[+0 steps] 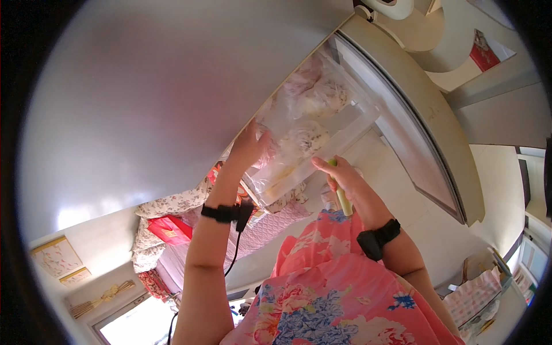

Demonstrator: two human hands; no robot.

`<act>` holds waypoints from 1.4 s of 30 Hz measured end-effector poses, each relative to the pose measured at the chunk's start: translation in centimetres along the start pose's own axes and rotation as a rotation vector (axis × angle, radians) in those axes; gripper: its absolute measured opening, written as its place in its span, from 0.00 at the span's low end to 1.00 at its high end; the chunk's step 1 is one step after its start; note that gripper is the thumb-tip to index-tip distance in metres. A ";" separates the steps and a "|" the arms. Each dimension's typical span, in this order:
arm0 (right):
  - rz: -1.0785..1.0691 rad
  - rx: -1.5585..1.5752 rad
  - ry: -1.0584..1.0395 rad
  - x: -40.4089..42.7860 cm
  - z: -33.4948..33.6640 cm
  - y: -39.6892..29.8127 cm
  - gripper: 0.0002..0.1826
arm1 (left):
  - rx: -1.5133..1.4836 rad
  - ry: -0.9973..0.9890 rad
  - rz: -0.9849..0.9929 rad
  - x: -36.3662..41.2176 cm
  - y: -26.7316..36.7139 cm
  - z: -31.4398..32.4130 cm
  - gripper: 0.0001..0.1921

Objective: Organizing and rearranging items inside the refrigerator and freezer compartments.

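A clear plastic drawer [345, 129] is pulled out of a refrigerator and holds several plastic-bagged items [308, 136]. Over its left part reaches my left hand [250, 144], fingers spread at a reddish bagged item [266, 151]; the fingertips are partly hidden near the upper door's edge, and no firm hold shows. My right hand [340, 172] is closed around a slim light-green stick-like object [343, 200], just outside the drawer's front wall. Both wrists wear black bands.
The large grey upper refrigerator door [142, 99] fills the upper left. The lower door [422, 120] stands ajar on the right. A sofa with a pink quilted cover [258, 228], floral cushions [172, 205] and a red bag [170, 230] lies beyond at left.
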State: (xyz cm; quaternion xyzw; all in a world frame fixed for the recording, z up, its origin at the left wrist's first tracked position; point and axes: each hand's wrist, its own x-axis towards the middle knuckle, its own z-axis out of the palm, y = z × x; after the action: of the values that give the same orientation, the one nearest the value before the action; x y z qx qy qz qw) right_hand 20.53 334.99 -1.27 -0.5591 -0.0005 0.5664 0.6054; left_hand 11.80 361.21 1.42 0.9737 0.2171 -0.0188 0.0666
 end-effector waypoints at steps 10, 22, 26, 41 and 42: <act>0.005 0.014 -0.088 0.6 -1.0 0.6 0.32 | 0.049 -0.214 -0.070 -0.4 5.3 -4.3 0.31; -0.014 0.034 -0.079 -0.2 0.0 -0.5 0.29 | -0.246 -0.049 0.174 9.1 9.0 -0.8 0.37; -0.038 0.049 -0.096 -0.2 -0.5 -0.7 0.29 | -0.160 -0.234 0.156 9.1 10.4 -0.4 0.35; 0.039 -0.013 -0.069 0.7 -0.8 0.0 0.24 | -0.418 -0.201 0.022 8.5 10.7 -0.9 0.37; 0.022 -0.010 -0.074 0.6 -0.6 -0.2 0.24 | -0.418 -0.203 0.024 9.1 10.8 -0.5 0.37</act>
State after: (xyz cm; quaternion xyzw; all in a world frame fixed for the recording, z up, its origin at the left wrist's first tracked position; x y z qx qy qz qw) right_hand 21.28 335.07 -1.72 -0.5407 -0.0194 0.5935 0.5959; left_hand 24.61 355.43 2.63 0.9343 0.1969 -0.0702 0.2886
